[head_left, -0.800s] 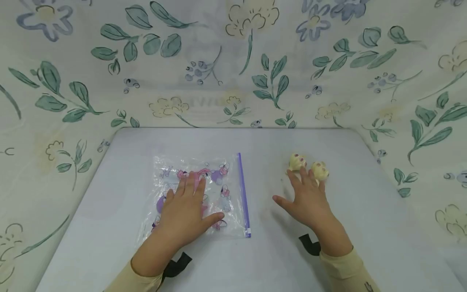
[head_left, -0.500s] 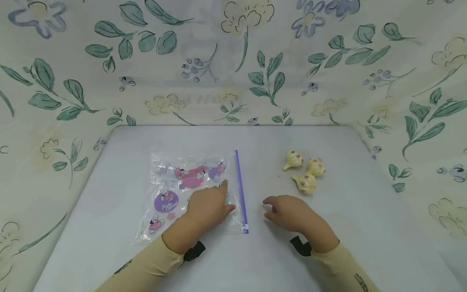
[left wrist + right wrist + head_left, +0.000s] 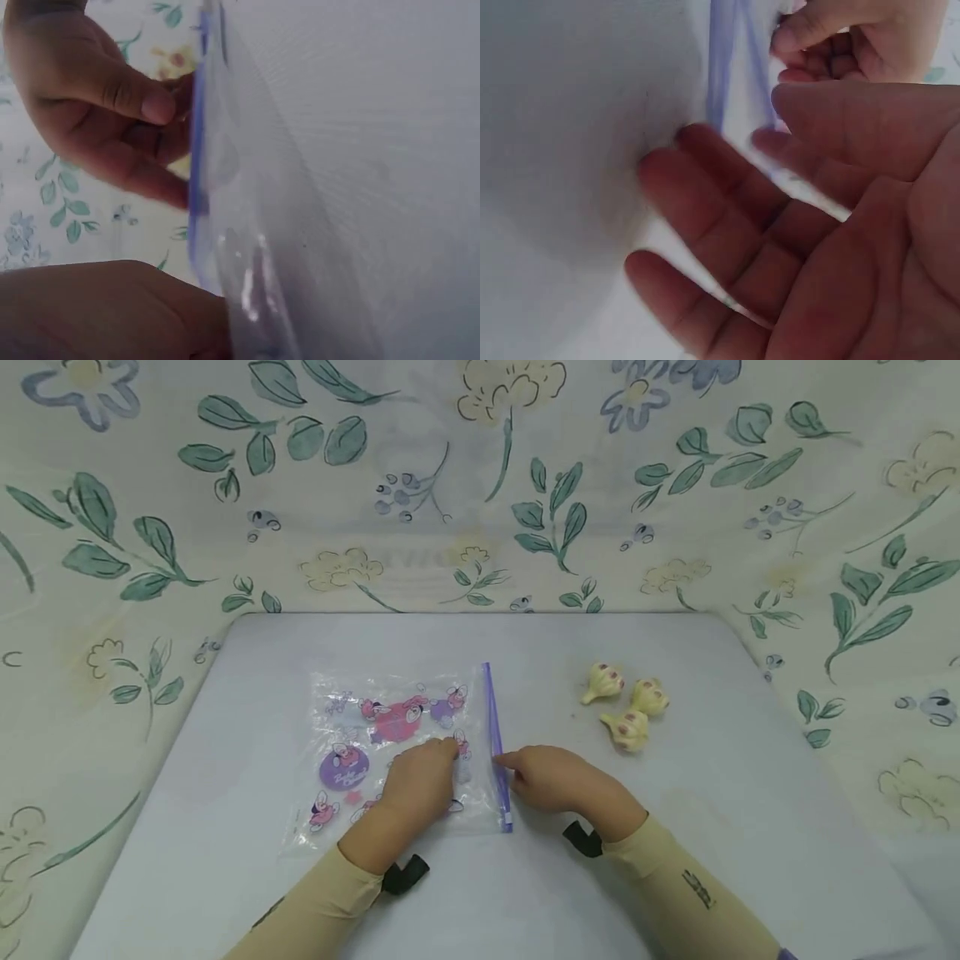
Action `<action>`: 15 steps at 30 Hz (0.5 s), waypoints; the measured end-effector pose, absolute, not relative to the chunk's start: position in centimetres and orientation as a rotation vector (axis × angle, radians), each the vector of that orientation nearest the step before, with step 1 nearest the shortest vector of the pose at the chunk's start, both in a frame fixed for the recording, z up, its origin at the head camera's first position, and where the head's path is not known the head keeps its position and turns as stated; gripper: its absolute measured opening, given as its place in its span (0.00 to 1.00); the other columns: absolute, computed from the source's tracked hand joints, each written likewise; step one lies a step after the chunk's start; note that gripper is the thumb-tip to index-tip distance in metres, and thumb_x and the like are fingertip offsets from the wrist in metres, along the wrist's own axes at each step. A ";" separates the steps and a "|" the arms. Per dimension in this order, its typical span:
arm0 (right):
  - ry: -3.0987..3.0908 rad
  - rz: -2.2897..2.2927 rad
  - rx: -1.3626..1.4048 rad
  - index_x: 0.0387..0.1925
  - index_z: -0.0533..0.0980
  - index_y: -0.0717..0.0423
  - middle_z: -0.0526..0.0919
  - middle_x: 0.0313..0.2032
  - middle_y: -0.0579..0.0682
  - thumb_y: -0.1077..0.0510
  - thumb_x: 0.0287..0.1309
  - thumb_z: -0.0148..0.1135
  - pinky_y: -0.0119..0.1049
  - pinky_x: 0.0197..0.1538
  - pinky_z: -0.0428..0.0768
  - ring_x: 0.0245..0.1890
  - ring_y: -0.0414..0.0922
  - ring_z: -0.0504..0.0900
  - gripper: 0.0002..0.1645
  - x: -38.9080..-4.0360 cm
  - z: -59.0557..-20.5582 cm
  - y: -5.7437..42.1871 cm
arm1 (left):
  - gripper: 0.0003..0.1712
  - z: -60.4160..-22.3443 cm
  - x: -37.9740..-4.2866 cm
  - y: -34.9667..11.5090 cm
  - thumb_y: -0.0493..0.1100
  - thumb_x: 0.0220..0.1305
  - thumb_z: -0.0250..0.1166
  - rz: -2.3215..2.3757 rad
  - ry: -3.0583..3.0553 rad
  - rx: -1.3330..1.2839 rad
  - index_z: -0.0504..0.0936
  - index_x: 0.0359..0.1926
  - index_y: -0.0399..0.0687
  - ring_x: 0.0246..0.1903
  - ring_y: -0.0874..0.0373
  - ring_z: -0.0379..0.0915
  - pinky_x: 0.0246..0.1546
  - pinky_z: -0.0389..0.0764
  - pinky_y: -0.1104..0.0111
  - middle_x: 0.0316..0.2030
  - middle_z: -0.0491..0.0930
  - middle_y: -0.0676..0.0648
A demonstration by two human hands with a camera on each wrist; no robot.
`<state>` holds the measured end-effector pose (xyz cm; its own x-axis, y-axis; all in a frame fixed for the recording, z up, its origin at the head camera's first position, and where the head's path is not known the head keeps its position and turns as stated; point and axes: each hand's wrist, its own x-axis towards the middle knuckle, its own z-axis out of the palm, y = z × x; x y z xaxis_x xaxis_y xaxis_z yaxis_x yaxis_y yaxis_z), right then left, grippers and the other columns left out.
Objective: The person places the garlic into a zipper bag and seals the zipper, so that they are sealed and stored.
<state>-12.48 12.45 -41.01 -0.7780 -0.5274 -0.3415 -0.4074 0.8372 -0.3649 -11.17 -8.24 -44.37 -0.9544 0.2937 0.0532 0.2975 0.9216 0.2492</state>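
Observation:
A clear zip bag (image 3: pixel 341 710) with pink and purple cartoon prints lies on the white table, its purple zip strip (image 3: pixel 491 710) at the right. My left hand (image 3: pixel 420 781) pinches the bag's top film close to the strip; in the right wrist view, its thumb and fingers (image 3: pixel 810 34) come together there. The strip has parted into two lines, and the film stands raised in the left wrist view. My right hand (image 3: pixel 555 779) reaches the strip from the right, index fingertip touching it. In the right wrist view, the right hand's fingers (image 3: pixel 697 199) are loosely bent and spread.
Three pale yellow garlic bulbs (image 3: pixel 628 728) with purplish spots lie together beyond my right hand. The white table (image 3: pixel 712 760) ends at a far edge against a floral cloth (image 3: pixel 450 485). Black straps (image 3: pixel 405 875) hang at both wrists.
My right hand has left the garlic bulbs and come left to the zip strip. My left hand, earlier flat on the bag, has curled and pinched its film. The strip has parted.

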 end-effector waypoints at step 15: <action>2.477 -0.470 -0.794 0.69 0.71 0.46 0.86 0.47 0.50 0.62 0.71 0.51 0.44 0.55 0.80 0.41 0.41 0.80 0.28 -12.4 -42.5 12.0 | 0.19 -40.9 -10.4 -6.1 0.34 0.63 0.67 -0.288 -2.967 -0.840 0.81 0.55 0.47 0.36 0.51 0.83 0.30 0.84 0.60 0.48 0.80 0.47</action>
